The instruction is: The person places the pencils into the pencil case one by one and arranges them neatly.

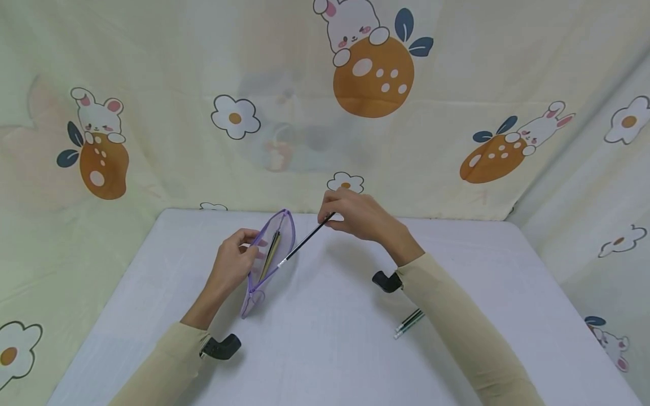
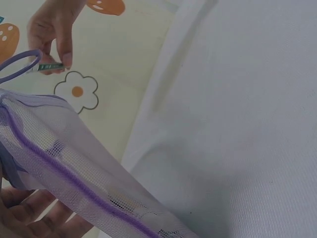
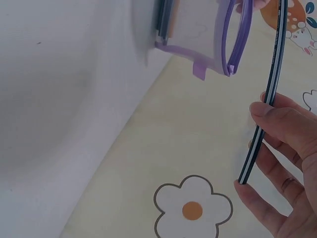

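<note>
My left hand [image 1: 233, 259] holds a see-through mesh pencil case [image 1: 250, 303] with purple edging, its zip opening spread toward the right. Inside it lie some pencils [image 1: 271, 256], one yellowish and one dark. Between thumb and fingers, my right hand [image 1: 358, 214] pinches a dark striped pencil [image 1: 310, 239] near its upper end. The pencil slants down to the left, and its pale lower tip overlaps the case's rim in the head view. In the right wrist view the same pencil [image 3: 257, 136] runs past the fingertips, beside the case [image 3: 193, 37].
A few more dark-green pencils [image 1: 409, 322] lie on the white-covered table [image 1: 325, 355], partly hidden by the right forearm. A curtain [image 1: 284, 45] printed with rabbits and flowers hangs behind the table's far edge. Both wrists carry black cameras [image 1: 222, 347].
</note>
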{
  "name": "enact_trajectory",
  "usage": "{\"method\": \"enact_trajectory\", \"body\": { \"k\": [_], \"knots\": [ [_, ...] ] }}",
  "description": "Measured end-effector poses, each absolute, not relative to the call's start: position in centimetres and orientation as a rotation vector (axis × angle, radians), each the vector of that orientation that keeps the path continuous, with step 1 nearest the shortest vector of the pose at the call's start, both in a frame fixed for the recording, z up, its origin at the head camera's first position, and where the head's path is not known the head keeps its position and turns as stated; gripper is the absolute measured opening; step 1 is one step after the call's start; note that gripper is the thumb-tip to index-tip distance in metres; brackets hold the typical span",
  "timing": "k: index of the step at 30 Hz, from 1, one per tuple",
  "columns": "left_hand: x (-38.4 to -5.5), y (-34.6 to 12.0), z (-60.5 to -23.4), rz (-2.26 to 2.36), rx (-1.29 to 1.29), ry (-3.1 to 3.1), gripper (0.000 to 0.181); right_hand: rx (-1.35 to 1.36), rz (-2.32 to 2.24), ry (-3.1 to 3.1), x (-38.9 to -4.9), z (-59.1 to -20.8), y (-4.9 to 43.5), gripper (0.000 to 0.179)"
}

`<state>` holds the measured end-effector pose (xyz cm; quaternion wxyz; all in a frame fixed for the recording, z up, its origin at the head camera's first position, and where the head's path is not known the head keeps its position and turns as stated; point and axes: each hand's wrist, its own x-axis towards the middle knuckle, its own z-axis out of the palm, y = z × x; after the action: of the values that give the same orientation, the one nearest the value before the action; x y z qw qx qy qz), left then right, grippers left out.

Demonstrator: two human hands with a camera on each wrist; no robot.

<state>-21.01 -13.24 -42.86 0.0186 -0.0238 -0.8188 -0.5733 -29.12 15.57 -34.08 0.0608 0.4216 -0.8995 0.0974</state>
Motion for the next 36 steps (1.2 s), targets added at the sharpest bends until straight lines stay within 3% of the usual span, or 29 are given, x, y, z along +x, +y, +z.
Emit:
{"method": "enact_trajectory", "body": {
  "k": [36],
  "knots": [
    [-21.1, -13.1, -42.7, -1.773, -0.045, -2.551, 0.032, 1.372, 0.261, -2.755, -30.4, -34.4, 10.9, 0.011]
  ]
}}
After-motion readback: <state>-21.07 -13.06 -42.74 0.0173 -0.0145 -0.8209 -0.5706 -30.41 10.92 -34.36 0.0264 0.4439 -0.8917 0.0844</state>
